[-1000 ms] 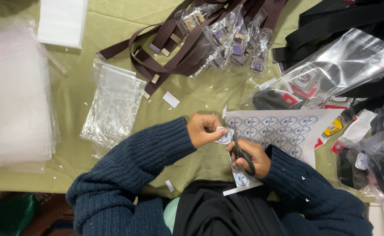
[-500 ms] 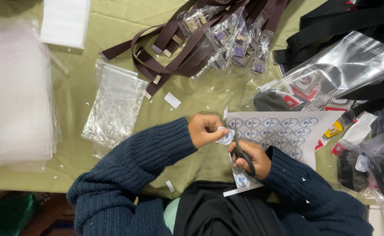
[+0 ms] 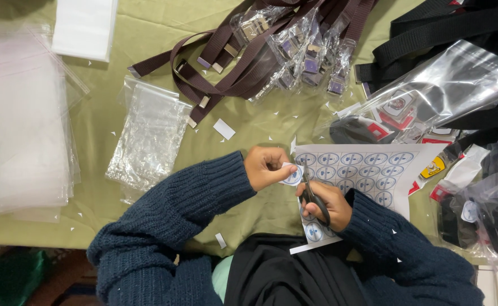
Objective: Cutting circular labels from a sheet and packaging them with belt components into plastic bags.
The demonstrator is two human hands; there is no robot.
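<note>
Paper sticker [image 3: 292,174], seemingly between scissors [image 3: 315,199]

Surface: desk [image 3: 118,122] covered in olive-green cloth.
Left edge: stack of clear plastic bags [image 3: 16,119]; white sheet [image 3: 84,25] above it.
Centre left: crinkled clear bag bundle [image 3: 147,136].
Top: brown straps [image 3: 249,51] with bagged buckles [image 3: 311,51].
Right: black straps [image 3: 447,28], large clear bag [image 3: 447,85], sticker sheet [image 3: 368,170].
Scattered: small white paper scraps [image 3: 224,129].

One pair of scissors [image 3: 315,199], one sheet of round labels [image 3: 368,170], one cut-out label [image 3: 292,174]. Two stacks of clear bags: a big one far left [image 3: 16,124], a smaller one [image 3: 147,136] nearer the middle.
</note>
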